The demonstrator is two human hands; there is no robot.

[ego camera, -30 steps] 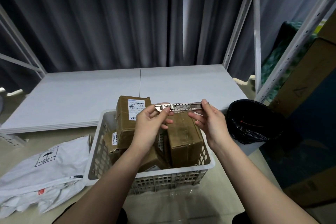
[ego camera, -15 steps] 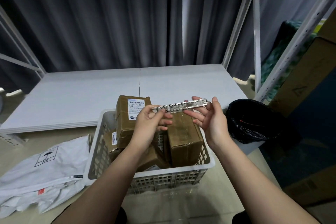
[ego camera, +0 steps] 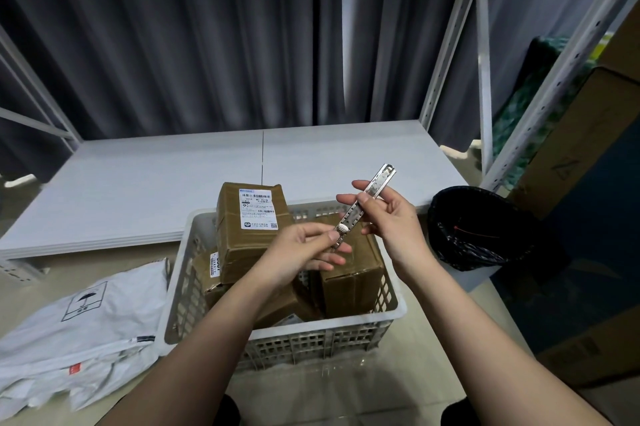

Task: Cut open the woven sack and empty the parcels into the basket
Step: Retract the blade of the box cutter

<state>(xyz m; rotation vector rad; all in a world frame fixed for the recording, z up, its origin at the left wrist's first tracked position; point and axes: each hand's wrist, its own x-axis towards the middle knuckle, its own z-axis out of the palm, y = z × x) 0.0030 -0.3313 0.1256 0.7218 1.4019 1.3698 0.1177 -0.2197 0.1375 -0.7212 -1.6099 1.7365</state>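
Both hands' fingers [ego camera: 349,198] curled, pinching

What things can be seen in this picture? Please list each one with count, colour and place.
utility knife: one, silver metal, held tilted above the basket
basket: one, white, perforated, on the floor in the middle
parcels: several, brown, in the basket
woven sack: one, white, on the floor to the left
bin: one, black, right of the basket
platform: one, white, behind the basket
curtain: dark grey, at the back
shelf frame: white, on the right
left hand: pinches the knife's lower end
right hand: grips its middle
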